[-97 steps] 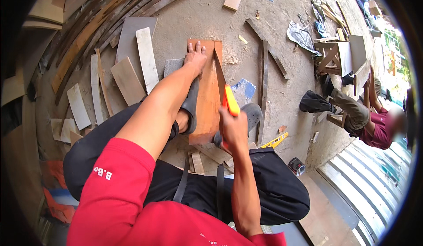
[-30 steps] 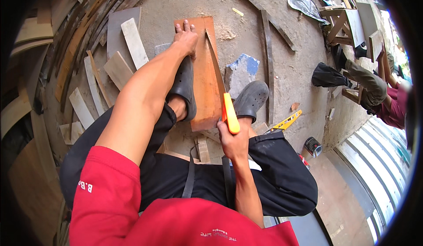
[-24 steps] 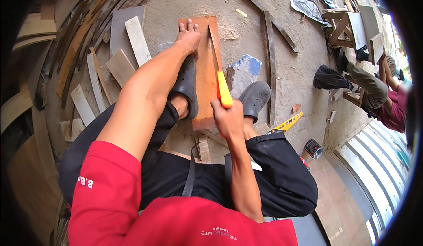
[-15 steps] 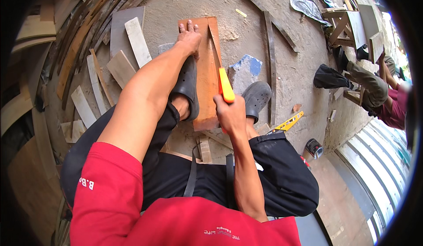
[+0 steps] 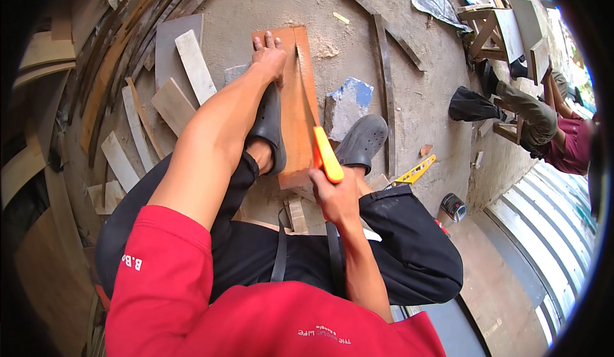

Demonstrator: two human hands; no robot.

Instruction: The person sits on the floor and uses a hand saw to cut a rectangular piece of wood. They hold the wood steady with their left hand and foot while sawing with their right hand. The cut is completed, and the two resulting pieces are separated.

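Note:
A reddish-brown wooden board [image 5: 295,155] lies lengthwise in front of me, a cut line running along its far part. My left hand [image 5: 269,57] presses on its far left side with the fingers stretched out. My right hand [image 5: 338,197] is wrapped round the orange and yellow handle of a handsaw [image 5: 327,157]. The saw's blade slants away over the board, its tip at the cut line. My left clog [image 5: 270,123] rests on the board's left side. The right clog [image 5: 363,141] stands just right of the board.
A broken concrete block [image 5: 345,111] with blue paint lies right of the board. Dark wooden strips [image 5: 385,88], a yellow-handled saw [image 5: 419,170] and a can [image 5: 453,207] are farther right. Wood offcuts [image 5: 195,66] lie left. Another person [image 5: 543,114] sits at the far right.
My right hand has pulled the saw back toward me, and more of the blade shows over the board. My left hand keeps its place on the board.

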